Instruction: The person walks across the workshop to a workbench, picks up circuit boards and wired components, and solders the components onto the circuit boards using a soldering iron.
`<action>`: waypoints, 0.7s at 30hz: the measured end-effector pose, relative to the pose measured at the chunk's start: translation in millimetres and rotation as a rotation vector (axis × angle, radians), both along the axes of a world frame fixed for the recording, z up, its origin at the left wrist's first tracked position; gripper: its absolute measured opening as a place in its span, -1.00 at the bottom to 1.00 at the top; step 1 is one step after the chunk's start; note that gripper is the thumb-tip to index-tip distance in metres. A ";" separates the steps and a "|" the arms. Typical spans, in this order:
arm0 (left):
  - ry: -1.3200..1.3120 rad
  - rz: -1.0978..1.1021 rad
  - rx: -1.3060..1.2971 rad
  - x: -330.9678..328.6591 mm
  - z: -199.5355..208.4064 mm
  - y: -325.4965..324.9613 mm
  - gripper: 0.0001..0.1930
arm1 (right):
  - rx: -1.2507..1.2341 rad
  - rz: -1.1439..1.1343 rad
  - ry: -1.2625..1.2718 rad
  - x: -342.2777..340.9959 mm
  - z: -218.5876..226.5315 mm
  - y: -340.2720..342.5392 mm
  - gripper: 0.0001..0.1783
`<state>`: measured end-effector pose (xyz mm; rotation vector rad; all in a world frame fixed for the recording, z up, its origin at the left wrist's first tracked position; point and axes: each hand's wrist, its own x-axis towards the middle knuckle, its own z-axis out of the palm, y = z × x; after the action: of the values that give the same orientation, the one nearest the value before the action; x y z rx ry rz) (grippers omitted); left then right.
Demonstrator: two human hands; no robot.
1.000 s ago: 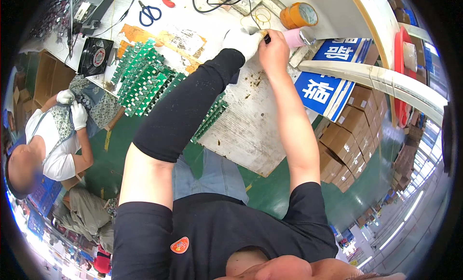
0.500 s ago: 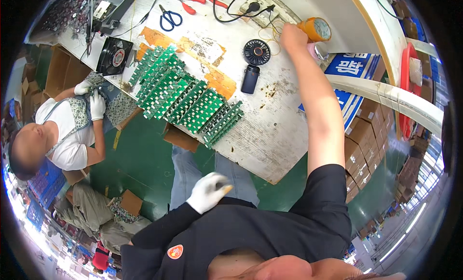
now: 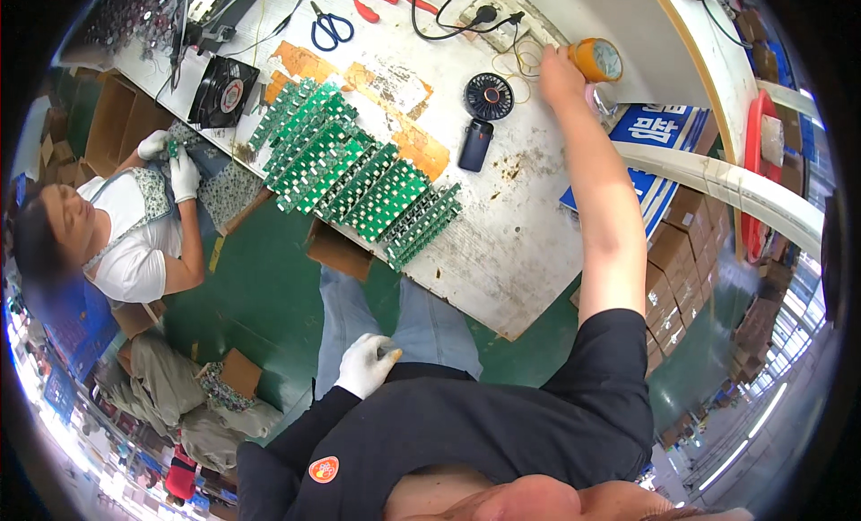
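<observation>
Right hand [image 3: 560, 77] outstretched right of the fan [image 3: 489, 96], beside the orange tape roll [image 3: 587, 62], I cannot tell its grip; nearer me, my gloved left hand [image 3: 366, 365] curls, contents unclear. Left of the fan, circuit boards [image 3: 386, 204] lie in rows, probably to stay sorted.
</observation>
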<state>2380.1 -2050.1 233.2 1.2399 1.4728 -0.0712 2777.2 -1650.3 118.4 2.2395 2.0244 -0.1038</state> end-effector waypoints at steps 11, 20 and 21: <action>-0.020 0.288 -0.021 -13.2 9.8 -35.2 -0.75 | 0.444 -0.063 0.727 -116.1 58.4 -251.7 -0.83; 0.381 0.736 0.030 -148.0 -52.0 -229.4 -0.70 | -0.420 -0.147 0.848 -189.0 77.4 -483.4 -0.75; 0.418 0.760 0.052 -170.3 -60.7 -254.1 -0.71 | -0.392 -0.198 0.756 -182.2 68.3 -505.3 -0.73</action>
<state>2209.8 -2304.2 172.5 0.6521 2.2390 0.2325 2595.0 -2155.6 186.7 2.3111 1.7913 -1.4134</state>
